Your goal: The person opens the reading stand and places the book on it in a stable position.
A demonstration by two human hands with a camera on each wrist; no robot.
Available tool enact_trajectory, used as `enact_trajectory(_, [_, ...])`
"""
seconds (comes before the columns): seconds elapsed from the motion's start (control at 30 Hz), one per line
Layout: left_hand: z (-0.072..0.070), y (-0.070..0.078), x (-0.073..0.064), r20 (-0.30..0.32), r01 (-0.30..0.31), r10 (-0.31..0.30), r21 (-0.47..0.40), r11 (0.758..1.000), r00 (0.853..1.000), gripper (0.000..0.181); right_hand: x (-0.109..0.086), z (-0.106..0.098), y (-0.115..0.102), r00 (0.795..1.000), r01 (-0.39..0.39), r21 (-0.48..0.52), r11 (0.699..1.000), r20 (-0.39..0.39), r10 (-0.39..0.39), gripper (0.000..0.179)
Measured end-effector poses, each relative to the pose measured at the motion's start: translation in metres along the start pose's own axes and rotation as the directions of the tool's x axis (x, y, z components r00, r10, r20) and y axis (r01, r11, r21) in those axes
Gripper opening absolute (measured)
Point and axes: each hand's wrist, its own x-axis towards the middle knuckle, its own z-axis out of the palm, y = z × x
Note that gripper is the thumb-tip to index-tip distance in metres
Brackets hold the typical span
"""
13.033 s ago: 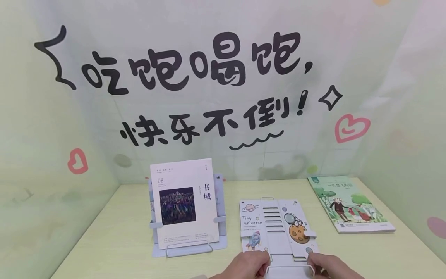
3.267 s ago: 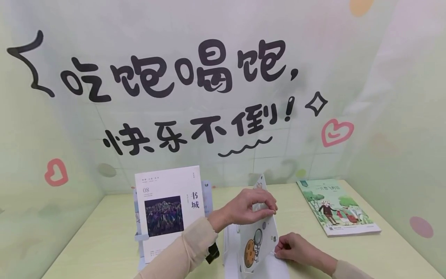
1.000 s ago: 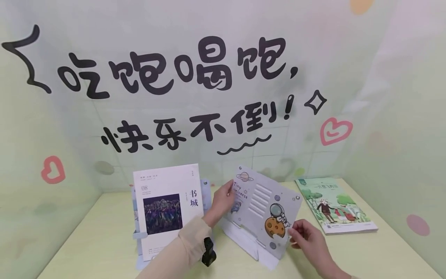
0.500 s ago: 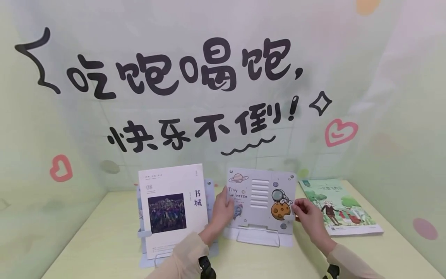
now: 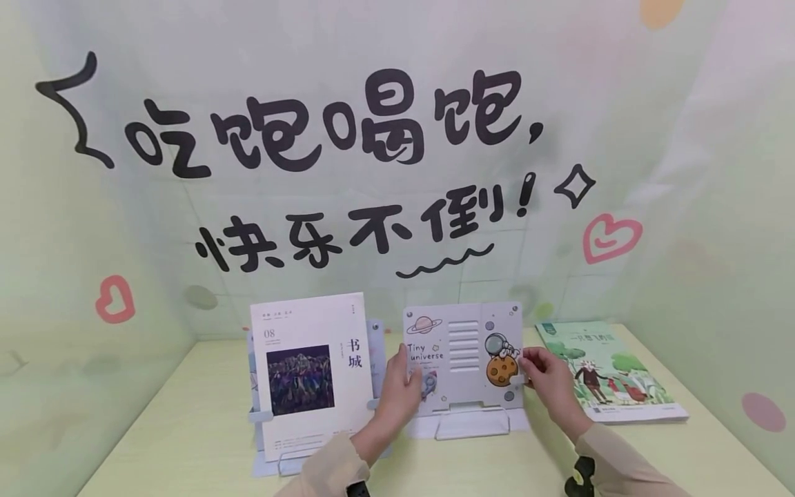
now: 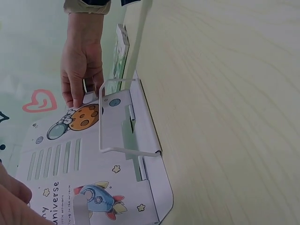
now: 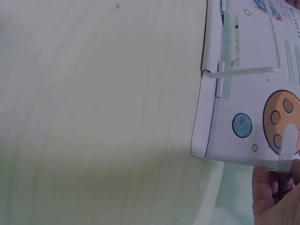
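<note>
A white book stand with "Tiny universe" space drawings stands upright on the table, its panel facing me. Its wire page holder sticks out in front at the bottom. My left hand grips the panel's left edge, thumb on the front and the other fingers largely hidden behind. At the right edge, my right hand pinches the side near the small page clip. That clip lies over the printed orange planet. In the left wrist view, the right hand shows at the panel's far side.
To the left, a white magazine leans on a second, bluish book stand, close to my left forearm. A green picture book lies flat on the right, behind my right hand. Printed curtain walls enclose the pale wooden table.
The book stand lay flat earlier; its panel was then raised. A second ago it stood at an angle; now it faces me squarely, shifted slightly. Both hands stay at its sides.
</note>
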Motion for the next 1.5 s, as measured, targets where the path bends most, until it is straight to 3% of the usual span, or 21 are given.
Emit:
enact_trajectory(0.27, [0.004,0.005,-0.006,0.016,0.001,0.000,-0.051,0.999,1.000,0.060,0.001,-0.009,0.006,0.999,-0.011,0.039,0.999,0.034,0.010,0.026])
enact_trajectory(0.43, [0.013,0.016,-0.010,-0.022,-0.128,0.127,-0.088,0.988,0.992,0.059,0.001,-0.038,0.012,1.000,-0.004,0.076,0.997,0.030,0.002,0.033])
enact_trajectory(0.53, [0.023,0.025,-0.013,0.007,-0.189,0.191,-0.121,0.975,0.982,0.057,0.002,-0.066,0.018,0.999,0.024,-0.007,1.000,-0.028,-0.024,0.034])
enact_trajectory(0.6, [0.032,0.031,-0.017,0.051,-0.193,0.204,-0.165,0.967,0.978,0.056,0.003,-0.086,0.024,0.997,0.034,-0.097,0.995,-0.067,-0.041,0.035])
enact_trajectory(0.7, [0.050,0.039,-0.024,0.138,-0.135,0.178,-0.273,0.952,0.974,0.054,0.003,-0.113,0.035,0.992,0.019,-0.220,0.975,-0.116,-0.045,0.035])
enact_trajectory(0.83, [0.080,0.045,-0.034,0.232,0.013,0.094,-0.419,0.908,0.968,0.051,0.002,-0.143,0.049,0.980,0.008,-0.360,0.933,-0.182,-0.079,0.031])
enact_trajectory(1.03, [0.127,0.052,-0.037,0.291,0.200,-0.061,-0.475,0.857,0.955,0.043,-0.001,-0.172,0.066,0.970,-0.005,-0.483,0.875,-0.214,-0.112,0.027])
enact_trajectory(1.2, [0.158,0.054,-0.032,0.344,0.354,-0.183,-0.541,0.763,0.921,0.041,-0.001,-0.181,0.074,0.981,-0.055,-0.503,0.862,-0.190,-0.048,0.030])
enact_trajectory(1.27, [0.167,0.054,-0.030,0.364,0.392,-0.212,-0.543,0.743,0.907,0.041,0.000,-0.183,0.076,0.983,-0.081,-0.506,0.859,-0.181,-0.014,0.033])
enact_trajectory(1.5, [0.188,0.045,-0.022,0.364,0.441,-0.283,-0.489,0.752,0.887,0.044,-0.001,-0.190,0.083,0.993,-0.093,-0.552,0.829,-0.113,0.036,0.037])
